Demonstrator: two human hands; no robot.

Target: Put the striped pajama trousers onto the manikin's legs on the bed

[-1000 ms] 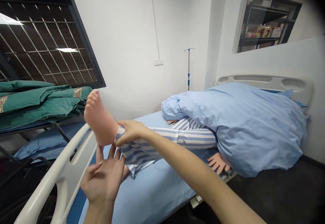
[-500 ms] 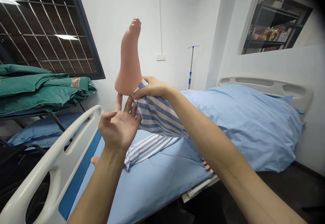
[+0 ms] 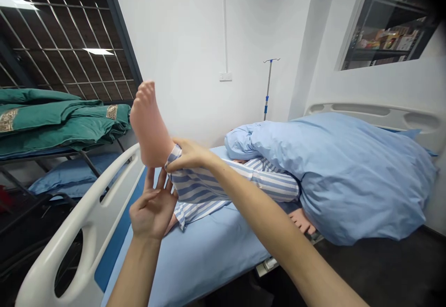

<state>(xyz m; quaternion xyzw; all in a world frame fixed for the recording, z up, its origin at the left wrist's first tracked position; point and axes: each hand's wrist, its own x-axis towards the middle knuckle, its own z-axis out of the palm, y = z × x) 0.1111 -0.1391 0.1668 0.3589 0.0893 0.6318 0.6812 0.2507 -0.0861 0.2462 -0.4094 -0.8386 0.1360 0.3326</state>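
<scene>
A manikin's foot [image 3: 150,128], smooth and pinkish, stands raised above the bed with its toes up. My right hand [image 3: 190,153] is closed around the ankle over the cuff of the blue-and-white striped trouser leg [image 3: 198,187]. Under the heel, my left hand [image 3: 153,212] lies palm up with fingers stretched out, their tips partly hidden behind the heel and cuff. The raised leg runs back to a bent knee beside the blue quilt [image 3: 351,172]. Below it, the other striped leg [image 3: 200,212] rests on the blue sheet [image 3: 209,251].
A white bed end board [image 3: 52,246] rises at my left. The manikin's hand [image 3: 302,221] lies by the mattress edge. Folded green bedding [image 3: 62,123] is stacked on a neighbouring bed. Against the wall are an IV pole [image 3: 267,88] and a socket [image 3: 226,76].
Both my hands and the manikin's foot have moved down and left. More of the striped leg and the manikin's hand now shows beside the quilt.
</scene>
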